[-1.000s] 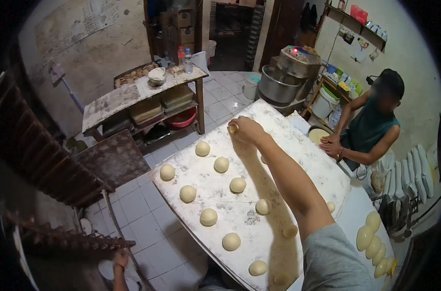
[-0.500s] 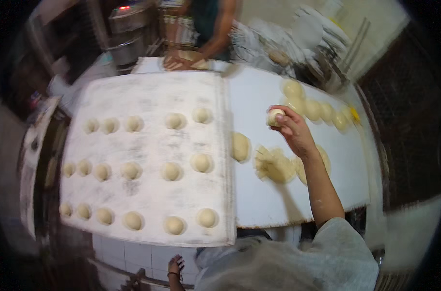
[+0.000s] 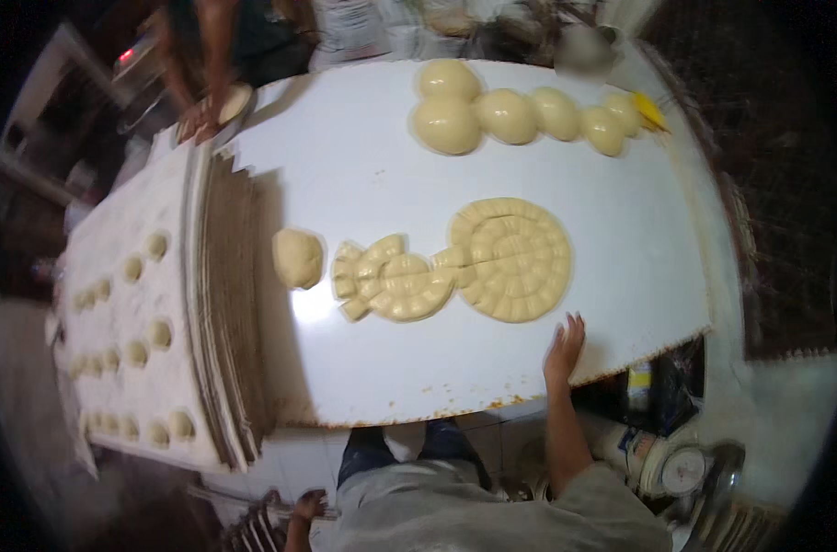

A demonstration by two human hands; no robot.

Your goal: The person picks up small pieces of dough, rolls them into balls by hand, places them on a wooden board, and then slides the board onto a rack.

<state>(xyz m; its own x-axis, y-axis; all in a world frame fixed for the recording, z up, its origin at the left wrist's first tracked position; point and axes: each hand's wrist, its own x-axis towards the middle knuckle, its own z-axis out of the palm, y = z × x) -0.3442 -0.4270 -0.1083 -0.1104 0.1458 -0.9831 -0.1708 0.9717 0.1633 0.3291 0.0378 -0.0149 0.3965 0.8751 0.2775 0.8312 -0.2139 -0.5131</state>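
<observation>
My right hand [image 3: 563,345] is open, fingers extended and slightly bent, just below a scored round sheet of dough [image 3: 510,267] on the white table [image 3: 639,276]; nothing shows in it. A smaller, partly separated scored piece [image 3: 395,290] adjoins that round, and a plain dough lump [image 3: 298,259] sits left of it. Smooth glossy dough mounds [image 3: 447,124] lie in a row along the far side. My left hand [image 3: 310,506] hangs low beside my body, away from the table, its fingers too blurred to read.
Stacked floury boards [image 3: 193,386] with several dough balls [image 3: 158,336] occupy the table's left side. Across it, a co-worker's hands [image 3: 198,122] are at a pale round container. A yellow object [image 3: 648,110] lies far right; a dial scale [image 3: 683,471] is below the near right edge.
My view has swung toward the scored dough. My right hand has dropped to the near side of the table, and the dough ball it held is no longer in it.
</observation>
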